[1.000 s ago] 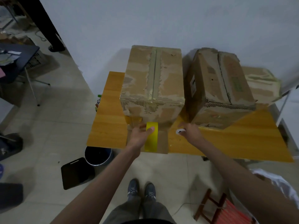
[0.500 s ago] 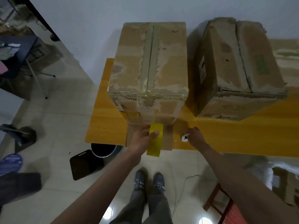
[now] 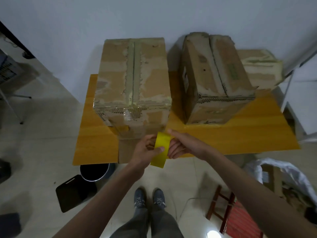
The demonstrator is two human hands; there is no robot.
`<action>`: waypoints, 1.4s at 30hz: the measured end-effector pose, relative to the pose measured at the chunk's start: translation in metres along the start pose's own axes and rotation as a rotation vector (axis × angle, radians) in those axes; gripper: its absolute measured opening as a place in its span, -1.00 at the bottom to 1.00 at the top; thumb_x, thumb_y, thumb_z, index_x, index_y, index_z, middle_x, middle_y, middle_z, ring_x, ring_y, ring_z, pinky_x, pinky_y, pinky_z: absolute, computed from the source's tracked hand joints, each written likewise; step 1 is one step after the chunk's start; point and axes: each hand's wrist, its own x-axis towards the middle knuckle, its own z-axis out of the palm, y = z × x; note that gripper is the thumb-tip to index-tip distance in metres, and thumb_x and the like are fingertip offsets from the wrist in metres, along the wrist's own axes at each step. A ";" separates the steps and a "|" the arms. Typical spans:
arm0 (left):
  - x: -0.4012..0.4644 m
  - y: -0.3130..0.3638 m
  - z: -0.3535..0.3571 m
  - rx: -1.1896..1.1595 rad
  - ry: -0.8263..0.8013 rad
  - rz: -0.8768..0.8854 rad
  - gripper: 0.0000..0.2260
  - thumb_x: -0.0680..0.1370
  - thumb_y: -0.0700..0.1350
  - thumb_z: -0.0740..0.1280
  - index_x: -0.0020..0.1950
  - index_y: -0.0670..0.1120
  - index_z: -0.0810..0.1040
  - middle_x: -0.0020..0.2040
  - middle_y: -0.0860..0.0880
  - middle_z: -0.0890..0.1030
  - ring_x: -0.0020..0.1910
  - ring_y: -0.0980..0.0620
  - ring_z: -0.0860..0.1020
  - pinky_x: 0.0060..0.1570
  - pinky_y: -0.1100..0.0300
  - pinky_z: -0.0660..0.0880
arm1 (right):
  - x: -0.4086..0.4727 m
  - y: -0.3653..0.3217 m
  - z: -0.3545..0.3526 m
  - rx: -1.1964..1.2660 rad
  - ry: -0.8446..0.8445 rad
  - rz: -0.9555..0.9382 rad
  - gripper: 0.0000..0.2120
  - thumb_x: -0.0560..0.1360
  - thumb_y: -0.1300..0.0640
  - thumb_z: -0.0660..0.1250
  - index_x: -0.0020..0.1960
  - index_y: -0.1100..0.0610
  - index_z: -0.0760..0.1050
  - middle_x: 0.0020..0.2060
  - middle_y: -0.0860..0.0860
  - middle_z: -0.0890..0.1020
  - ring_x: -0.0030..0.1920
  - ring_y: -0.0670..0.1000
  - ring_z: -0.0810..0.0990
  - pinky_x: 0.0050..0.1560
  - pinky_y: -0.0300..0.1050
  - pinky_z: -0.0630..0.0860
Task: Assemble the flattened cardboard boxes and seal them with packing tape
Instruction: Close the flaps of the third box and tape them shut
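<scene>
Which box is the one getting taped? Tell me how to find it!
Look at the orange wooden table by the white wall. Of the big boxes on it, pick the left box, just beyond both hands holding yellow tape. Only it sits square, with a flap sticking out in front.

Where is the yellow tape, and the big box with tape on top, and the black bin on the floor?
yellow tape (image 3: 160,148): head view, middle of its yellow band.
taped box (image 3: 133,73): head view, the tape strip along its top.
black bin (image 3: 94,171): head view, its dark inside, below the table edge.
</scene>
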 end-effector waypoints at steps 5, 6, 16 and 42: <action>-0.022 0.029 0.009 0.004 -0.050 0.150 -0.55 0.40 -0.26 0.56 0.20 -0.05 0.48 -0.05 -0.02 0.67 -0.13 0.15 0.65 -0.18 0.28 0.55 | -0.050 -0.014 0.009 0.116 -0.014 -0.158 -0.69 0.51 0.13 0.45 0.21 0.24 0.59 0.08 0.13 0.70 0.12 0.11 0.67 0.14 0.00 0.61; -0.025 0.037 0.007 0.048 -0.059 0.200 -0.54 0.38 -0.25 0.57 0.19 -0.03 0.49 -0.07 0.00 0.68 -0.13 0.15 0.65 -0.20 0.32 0.53 | -0.055 -0.016 0.011 0.146 0.006 -0.190 -0.67 0.51 0.18 0.45 0.24 0.25 0.57 0.11 0.13 0.69 0.14 0.11 0.66 0.14 0.00 0.61; -0.023 0.135 -0.030 0.773 -0.168 0.720 -0.36 0.45 0.01 0.53 0.49 -0.02 0.41 0.39 0.10 0.42 0.34 0.16 0.42 0.30 0.36 0.31 | -0.078 -0.039 0.034 0.008 0.261 -0.501 -0.80 0.42 0.29 0.51 -0.03 0.32 0.53 -0.05 0.18 0.70 -0.03 0.05 0.66 -0.01 -0.04 0.58; -0.051 0.152 -0.033 0.914 0.108 0.972 -0.82 0.51 -0.26 0.44 0.09 -0.07 0.64 -0.02 0.08 0.54 -0.08 0.10 0.55 -0.02 0.08 0.57 | -0.079 -0.061 0.048 -0.089 0.342 -0.636 -0.76 0.42 0.17 0.52 -0.05 0.27 0.54 -0.09 0.16 0.71 0.03 0.21 0.67 0.16 0.28 0.53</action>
